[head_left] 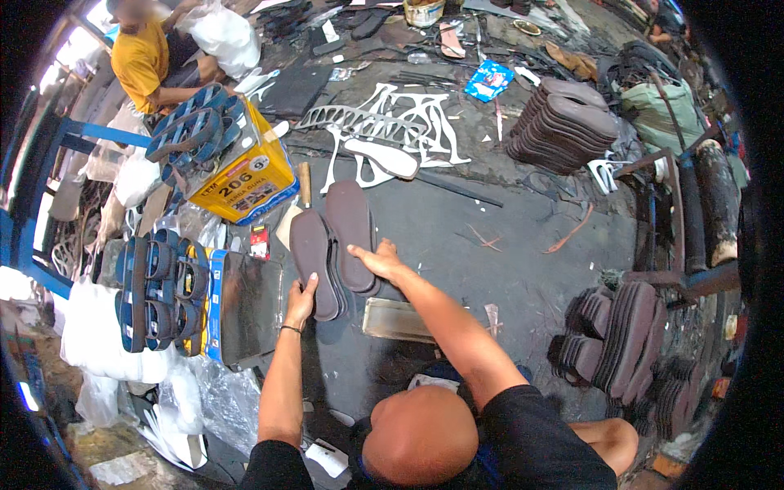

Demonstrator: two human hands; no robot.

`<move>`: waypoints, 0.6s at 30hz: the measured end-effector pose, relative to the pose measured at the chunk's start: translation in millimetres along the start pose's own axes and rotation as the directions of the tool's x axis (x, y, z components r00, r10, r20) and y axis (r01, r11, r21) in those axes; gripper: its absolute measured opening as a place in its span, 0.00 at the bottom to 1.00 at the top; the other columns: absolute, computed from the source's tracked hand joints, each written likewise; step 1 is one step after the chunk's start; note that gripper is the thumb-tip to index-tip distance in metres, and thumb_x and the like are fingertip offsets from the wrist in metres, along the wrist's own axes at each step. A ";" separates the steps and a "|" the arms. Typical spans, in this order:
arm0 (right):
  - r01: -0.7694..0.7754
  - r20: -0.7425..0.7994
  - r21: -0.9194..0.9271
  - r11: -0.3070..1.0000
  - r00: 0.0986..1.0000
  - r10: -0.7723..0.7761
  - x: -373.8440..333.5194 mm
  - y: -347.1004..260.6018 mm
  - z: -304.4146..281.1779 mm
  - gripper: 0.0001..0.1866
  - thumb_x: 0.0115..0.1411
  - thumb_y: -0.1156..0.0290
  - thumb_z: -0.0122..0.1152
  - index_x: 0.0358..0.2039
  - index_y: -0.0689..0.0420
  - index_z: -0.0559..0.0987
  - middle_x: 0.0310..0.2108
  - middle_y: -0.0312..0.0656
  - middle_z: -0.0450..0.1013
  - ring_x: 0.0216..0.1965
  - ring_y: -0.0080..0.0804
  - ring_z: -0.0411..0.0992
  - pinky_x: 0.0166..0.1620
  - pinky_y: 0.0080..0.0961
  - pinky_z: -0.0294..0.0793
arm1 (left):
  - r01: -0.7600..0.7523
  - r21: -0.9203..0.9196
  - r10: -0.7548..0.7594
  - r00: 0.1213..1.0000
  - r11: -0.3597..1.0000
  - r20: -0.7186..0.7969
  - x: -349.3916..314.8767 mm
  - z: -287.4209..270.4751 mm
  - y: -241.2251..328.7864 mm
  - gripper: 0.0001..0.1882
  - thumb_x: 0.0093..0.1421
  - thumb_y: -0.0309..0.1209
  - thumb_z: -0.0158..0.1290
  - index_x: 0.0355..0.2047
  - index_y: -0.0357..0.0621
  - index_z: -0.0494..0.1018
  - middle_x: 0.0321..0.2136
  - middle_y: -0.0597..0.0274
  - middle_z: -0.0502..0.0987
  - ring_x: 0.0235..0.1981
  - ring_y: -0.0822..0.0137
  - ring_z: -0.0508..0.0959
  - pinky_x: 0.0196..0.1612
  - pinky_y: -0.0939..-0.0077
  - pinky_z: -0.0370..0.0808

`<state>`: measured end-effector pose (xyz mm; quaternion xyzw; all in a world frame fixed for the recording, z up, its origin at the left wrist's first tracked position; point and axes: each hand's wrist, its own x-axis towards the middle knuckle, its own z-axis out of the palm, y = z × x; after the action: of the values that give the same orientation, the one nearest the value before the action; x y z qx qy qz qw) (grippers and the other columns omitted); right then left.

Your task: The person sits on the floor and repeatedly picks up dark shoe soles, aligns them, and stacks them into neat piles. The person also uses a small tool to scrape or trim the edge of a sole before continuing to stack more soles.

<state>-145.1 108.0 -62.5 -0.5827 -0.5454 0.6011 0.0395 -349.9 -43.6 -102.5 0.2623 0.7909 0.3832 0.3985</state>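
My left hand grips the near end of a small stack of brown shoe soles, its thumb lying on top. Just right of it, a second small stack of brown soles is held along its right side by my right hand, thumb over the top sole. Both stacks lie side by side, toes pointing away from me, low over the dark work surface. Beyond the left stack is a tool with a wooden handle. A shallow rectangular tray lies beneath my right forearm.
Stacked brown soles stand far right, with more sole piles near right. Blue-strapped sandals sit at left beside a dark-topped box; others rest on a yellow box. White cut-out scraps lie ahead. A person in yellow sits far left.
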 end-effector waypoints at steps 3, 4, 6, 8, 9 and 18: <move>-0.102 -0.060 -0.035 0.994 0.993 0.100 13.8 -11.7 19.2 0.70 0.41 0.35 0.73 0.67 0.77 0.52 0.70 0.66 0.47 0.71 0.62 0.50 0.70 0.43 0.57 | 0.042 0.094 -0.047 0.998 0.995 0.052 -2.4 -3.6 6.3 0.38 0.65 0.55 0.56 0.56 0.26 0.70 0.52 0.49 0.78 0.53 0.60 0.76 0.58 0.66 0.70; -0.099 -0.065 -0.016 0.995 0.993 0.098 15.1 -14.4 21.8 0.70 0.39 0.36 0.74 0.67 0.77 0.52 0.71 0.66 0.45 0.71 0.62 0.49 0.69 0.43 0.57 | -0.016 0.088 0.013 0.999 0.996 0.045 -7.4 1.1 13.4 0.38 0.65 0.55 0.55 0.56 0.25 0.69 0.52 0.46 0.78 0.53 0.58 0.76 0.58 0.66 0.70; -0.117 -0.039 0.114 0.987 0.992 0.122 15.9 -19.4 25.3 0.71 0.35 0.41 0.77 0.66 0.78 0.52 0.67 0.69 0.53 0.68 0.60 0.56 0.67 0.41 0.62 | 0.024 0.136 -0.028 0.999 0.990 0.026 -7.2 4.0 21.9 0.38 0.64 0.53 0.57 0.56 0.26 0.70 0.53 0.43 0.77 0.55 0.55 0.76 0.58 0.65 0.70; -0.067 -0.004 0.211 0.975 0.998 0.069 19.2 -19.0 10.7 0.70 0.35 0.43 0.77 0.65 0.79 0.52 0.65 0.70 0.57 0.66 0.58 0.61 0.66 0.40 0.64 | -0.025 0.453 0.130 0.971 0.891 -0.201 -8.0 9.3 25.9 0.37 0.62 0.48 0.61 0.58 0.26 0.67 0.55 0.43 0.75 0.56 0.55 0.74 0.55 0.64 0.73; -0.002 -0.021 0.254 0.967 1.000 0.008 10.4 -23.4 4.0 0.68 0.34 0.46 0.77 0.64 0.81 0.53 0.62 0.70 0.63 0.64 0.56 0.66 0.65 0.37 0.66 | 0.010 0.599 0.221 0.924 0.801 -0.311 -12.2 -0.5 22.4 0.37 0.61 0.45 0.64 0.58 0.25 0.66 0.56 0.43 0.74 0.56 0.55 0.74 0.53 0.64 0.74; 0.231 0.181 0.523 0.820 0.910 -0.372 -78.0 7.7 -131.3 0.54 0.44 0.54 0.73 0.66 0.71 0.59 0.60 0.55 0.67 0.62 0.44 0.65 0.65 0.32 0.61 | -0.607 -0.024 0.608 0.792 0.794 0.056 -71.1 110.4 164.3 0.24 0.62 0.20 0.56 0.60 0.38 0.70 0.55 0.52 0.75 0.49 0.63 0.79 0.49 0.74 0.79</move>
<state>-18.2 131.6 19.3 -0.3693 -0.4611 0.7803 0.2054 -201.4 42.5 19.1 0.5127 0.6515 0.4847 0.2790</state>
